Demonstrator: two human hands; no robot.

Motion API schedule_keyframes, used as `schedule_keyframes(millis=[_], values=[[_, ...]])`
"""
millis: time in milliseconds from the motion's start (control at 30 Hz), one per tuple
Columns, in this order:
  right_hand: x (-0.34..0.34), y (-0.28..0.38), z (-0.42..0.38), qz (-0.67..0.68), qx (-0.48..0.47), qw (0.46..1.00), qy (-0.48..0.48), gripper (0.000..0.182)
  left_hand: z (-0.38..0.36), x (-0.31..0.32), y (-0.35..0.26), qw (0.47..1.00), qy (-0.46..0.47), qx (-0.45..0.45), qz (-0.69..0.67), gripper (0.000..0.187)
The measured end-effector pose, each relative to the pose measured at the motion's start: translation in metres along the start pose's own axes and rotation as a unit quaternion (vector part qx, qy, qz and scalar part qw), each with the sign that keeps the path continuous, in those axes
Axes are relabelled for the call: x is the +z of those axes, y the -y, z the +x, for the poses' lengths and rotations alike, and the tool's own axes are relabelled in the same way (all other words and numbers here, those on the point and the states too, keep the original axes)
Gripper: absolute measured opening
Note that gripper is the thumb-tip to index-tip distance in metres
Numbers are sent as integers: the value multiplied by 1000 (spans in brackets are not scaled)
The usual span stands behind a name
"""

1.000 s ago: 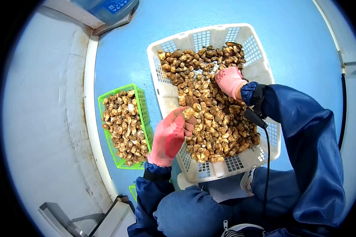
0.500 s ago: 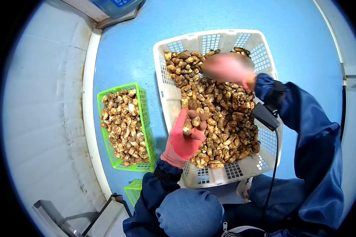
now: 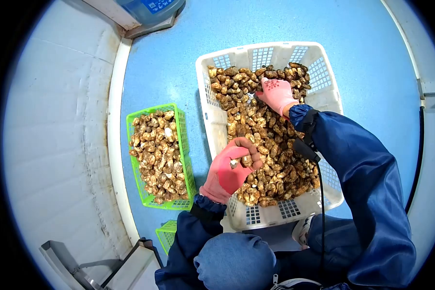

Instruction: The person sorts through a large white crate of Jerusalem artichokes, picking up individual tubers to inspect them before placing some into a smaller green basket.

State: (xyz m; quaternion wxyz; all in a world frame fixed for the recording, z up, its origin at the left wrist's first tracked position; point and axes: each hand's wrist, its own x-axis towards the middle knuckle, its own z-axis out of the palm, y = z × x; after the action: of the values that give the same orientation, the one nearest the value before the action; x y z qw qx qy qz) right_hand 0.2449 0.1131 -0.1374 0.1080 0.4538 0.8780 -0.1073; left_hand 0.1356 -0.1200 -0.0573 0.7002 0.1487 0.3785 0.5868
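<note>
A large white basket (image 3: 211,125) holds a heap of brown, knobbly root-like pieces (image 3: 275,140). Over its left side, my left hand (image 3: 231,169) in a pink glove is turned palm up, its fingers curled around a couple of the pieces (image 3: 246,161). My right hand (image 3: 277,94), in a pink glove too, reaches down into the upper part of the heap; its fingertips are pressed among the pieces, and whatever they grip is hidden. Left of the white basket stands a green basket (image 3: 185,145) filled with similar, paler pieces (image 3: 157,154).
Part of a second green basket (image 3: 166,235) shows at the lower left. A blue container (image 3: 152,9) is at the top left by the wall (image 3: 58,121). My knee (image 3: 234,262) is near the bottom edge. A black cable (image 3: 322,208) hangs from my right wrist.
My right hand has moved down and slightly left onto the heap. My left hand has shifted a little right and its fingers have curled in more. The whole view has shifted slightly.
</note>
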Motion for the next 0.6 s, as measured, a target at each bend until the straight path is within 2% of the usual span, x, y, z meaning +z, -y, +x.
schedule_keyframes(millis=[33,100,200,267,333,400,467,533,600], values=[[2,0,0,-2,5,1000,-8,36,1,0,-3,1000,2,-1,2,25],[5,2,0,-13,1,1000,-13,37,4,1,-10,995,-20,-93,-39,28],[-1,3,0,-10,2,1000,-13,35,4,1,-14,987,-22,-118,-109,34],[-10,8,-1,20,11,1000,5,30,1,4,-20,991,-35,-96,-89,35],[-15,5,-15,96,-10,995,-21,33,-1,5,-18,993,-50,-78,-79,37],[-27,4,-32,208,-24,978,26,37,2,5,-14,995,-67,-53,-54,39],[-51,9,-57,384,-28,909,161,38,9,6,-10,988,-97,-74,-95,41],[-71,16,-79,416,-140,868,230,39,12,5,-8,978,-126,-96,-133,43],[-94,20,-79,406,-136,874,231,38,13,6,-8,986,-104,-76,-106,44]])
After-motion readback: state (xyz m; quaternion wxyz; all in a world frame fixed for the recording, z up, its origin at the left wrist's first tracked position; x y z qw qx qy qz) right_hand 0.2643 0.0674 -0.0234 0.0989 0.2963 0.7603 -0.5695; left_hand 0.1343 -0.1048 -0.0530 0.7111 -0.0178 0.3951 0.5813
